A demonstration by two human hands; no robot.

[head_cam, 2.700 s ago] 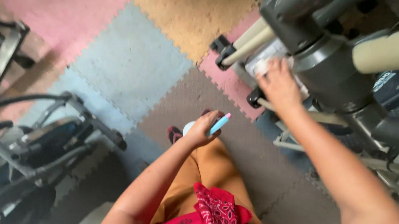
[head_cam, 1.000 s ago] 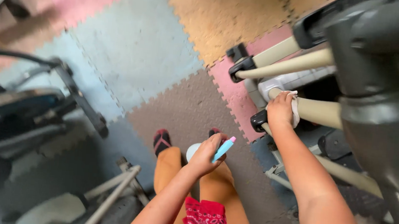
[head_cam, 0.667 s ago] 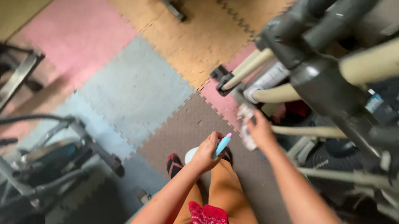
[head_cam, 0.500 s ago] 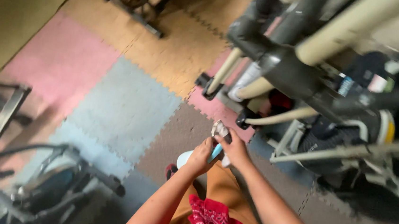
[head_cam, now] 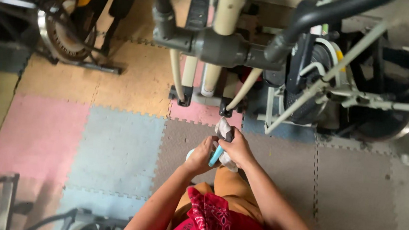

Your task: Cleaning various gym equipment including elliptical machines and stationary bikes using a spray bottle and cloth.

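Left hand (head_cam: 200, 154) curled around white bottle with light-blue trigger nozzle (head_cam: 216, 156), fingers closed on it, held at waist height over grey foam mat (head_cam: 183, 137). Right hand (head_cam: 237, 149) just beside, touching left, fingers clenched on crumpled white-grey cloth (head_cam: 224, 129), cloth poking up above knuckles. Both hands meet in front of cream-and-grey tubular exercise machine (head_cam: 220, 43). Pink mat tile (head_cam: 42, 136) left; red patterned garment (head_cam: 215, 223) below.

Foam floor mats (head_cam: 114, 147) pink, blue, tan, grey; bandana (head_cam: 216, 218) red, paisley-patterned; cloth (head_cam: 224, 128) white.
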